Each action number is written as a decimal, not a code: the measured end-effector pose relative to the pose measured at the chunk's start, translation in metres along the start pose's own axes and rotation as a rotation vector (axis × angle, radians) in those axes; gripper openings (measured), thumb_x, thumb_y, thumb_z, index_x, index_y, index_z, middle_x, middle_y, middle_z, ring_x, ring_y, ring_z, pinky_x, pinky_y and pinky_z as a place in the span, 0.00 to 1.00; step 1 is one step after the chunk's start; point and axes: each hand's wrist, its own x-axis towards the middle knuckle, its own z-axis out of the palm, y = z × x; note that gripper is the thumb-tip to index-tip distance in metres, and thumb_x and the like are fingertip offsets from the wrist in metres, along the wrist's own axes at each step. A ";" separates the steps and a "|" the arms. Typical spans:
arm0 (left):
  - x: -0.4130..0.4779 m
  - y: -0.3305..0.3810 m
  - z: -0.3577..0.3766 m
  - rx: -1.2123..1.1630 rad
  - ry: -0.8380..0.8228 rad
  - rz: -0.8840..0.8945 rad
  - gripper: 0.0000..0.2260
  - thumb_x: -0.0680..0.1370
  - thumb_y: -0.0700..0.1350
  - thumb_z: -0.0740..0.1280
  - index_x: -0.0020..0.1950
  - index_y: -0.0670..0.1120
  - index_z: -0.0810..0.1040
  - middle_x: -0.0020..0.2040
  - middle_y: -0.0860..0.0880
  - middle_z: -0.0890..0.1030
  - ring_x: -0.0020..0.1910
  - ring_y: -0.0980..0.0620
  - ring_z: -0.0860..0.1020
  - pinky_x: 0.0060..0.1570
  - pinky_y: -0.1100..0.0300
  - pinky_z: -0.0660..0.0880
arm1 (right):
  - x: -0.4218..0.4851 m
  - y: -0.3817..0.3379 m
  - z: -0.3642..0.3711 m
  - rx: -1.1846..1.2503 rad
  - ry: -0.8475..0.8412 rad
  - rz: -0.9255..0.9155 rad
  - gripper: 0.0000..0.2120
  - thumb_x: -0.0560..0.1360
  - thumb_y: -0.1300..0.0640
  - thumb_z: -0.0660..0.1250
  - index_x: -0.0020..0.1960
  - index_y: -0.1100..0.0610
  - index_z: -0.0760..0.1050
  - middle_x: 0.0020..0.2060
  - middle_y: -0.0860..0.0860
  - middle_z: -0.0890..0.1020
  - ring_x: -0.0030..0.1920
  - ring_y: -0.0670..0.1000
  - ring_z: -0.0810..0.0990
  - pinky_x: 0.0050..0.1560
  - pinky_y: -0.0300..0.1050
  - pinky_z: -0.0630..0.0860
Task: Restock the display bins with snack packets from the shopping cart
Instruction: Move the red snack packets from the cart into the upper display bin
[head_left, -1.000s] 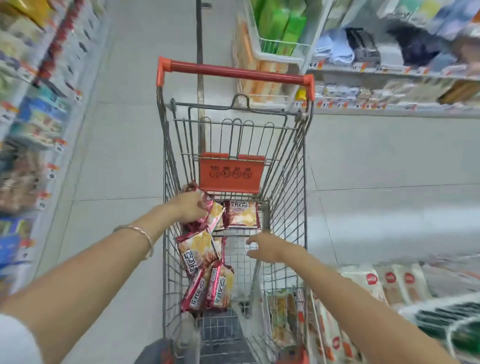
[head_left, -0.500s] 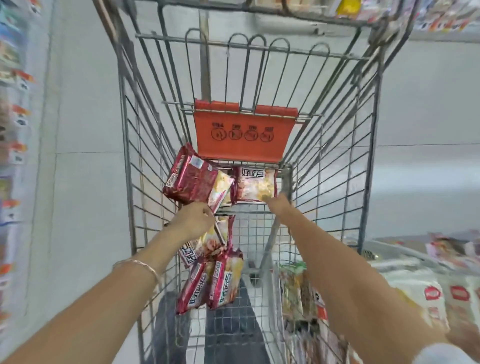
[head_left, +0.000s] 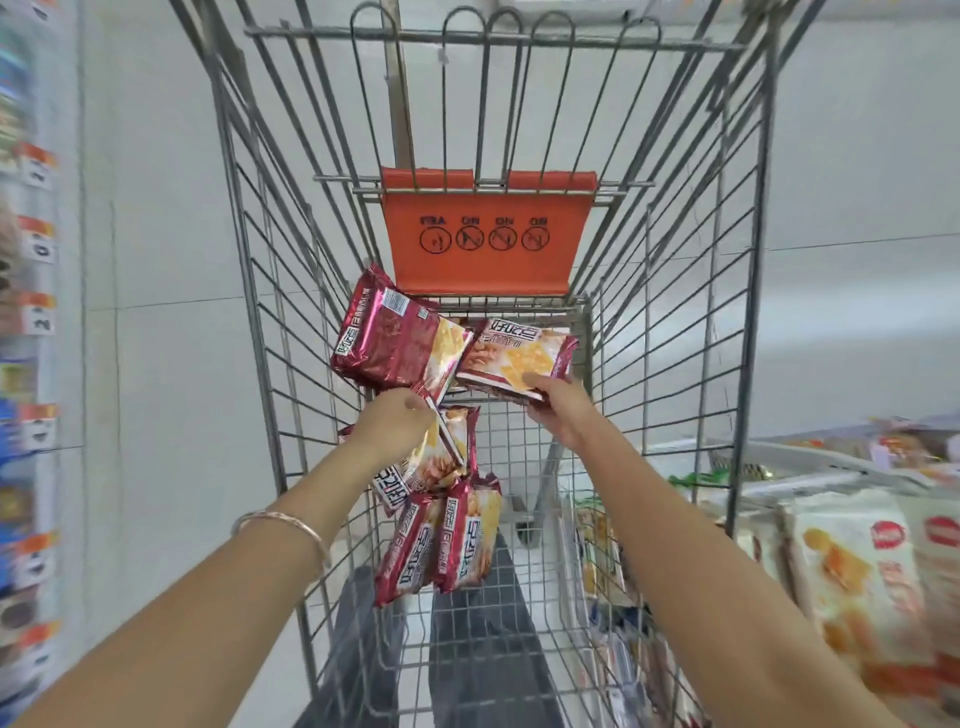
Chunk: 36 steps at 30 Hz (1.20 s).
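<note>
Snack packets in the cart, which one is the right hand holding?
The pale-faced packet below the orange seat flap; the right hand grips its near edge. The left hand holds the dark red one beside it.

Pale grey glossy tiled floor (head_left: 156, 208), evenly lit, spreads all round; at nine o'clock stands a blurred shelf rack (head_left: 21, 467) bearing orange-and-white price tags (head_left: 39, 239).

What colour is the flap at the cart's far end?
Orange flap with black warning pictograms, clearest in the head view.
</note>
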 end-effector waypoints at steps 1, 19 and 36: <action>-0.003 0.003 0.000 -0.084 0.013 -0.010 0.11 0.81 0.52 0.65 0.50 0.44 0.78 0.46 0.47 0.80 0.46 0.45 0.78 0.55 0.51 0.77 | -0.016 0.007 -0.005 0.045 -0.085 0.030 0.31 0.73 0.59 0.76 0.71 0.62 0.66 0.65 0.59 0.78 0.51 0.53 0.81 0.36 0.38 0.80; -0.028 -0.036 0.006 -0.469 0.281 -0.170 0.26 0.68 0.49 0.80 0.61 0.47 0.75 0.55 0.47 0.83 0.53 0.44 0.82 0.58 0.44 0.79 | -0.060 0.128 0.017 -1.635 -0.381 -0.449 0.56 0.67 0.57 0.80 0.81 0.54 0.45 0.69 0.56 0.72 0.72 0.59 0.68 0.77 0.61 0.56; -0.072 0.036 -0.026 -0.296 0.268 0.081 0.41 0.72 0.59 0.74 0.79 0.47 0.59 0.73 0.43 0.72 0.60 0.44 0.80 0.61 0.47 0.76 | -0.157 0.029 -0.062 -0.353 -0.477 0.065 0.13 0.75 0.55 0.69 0.58 0.57 0.76 0.54 0.56 0.84 0.54 0.57 0.83 0.57 0.53 0.79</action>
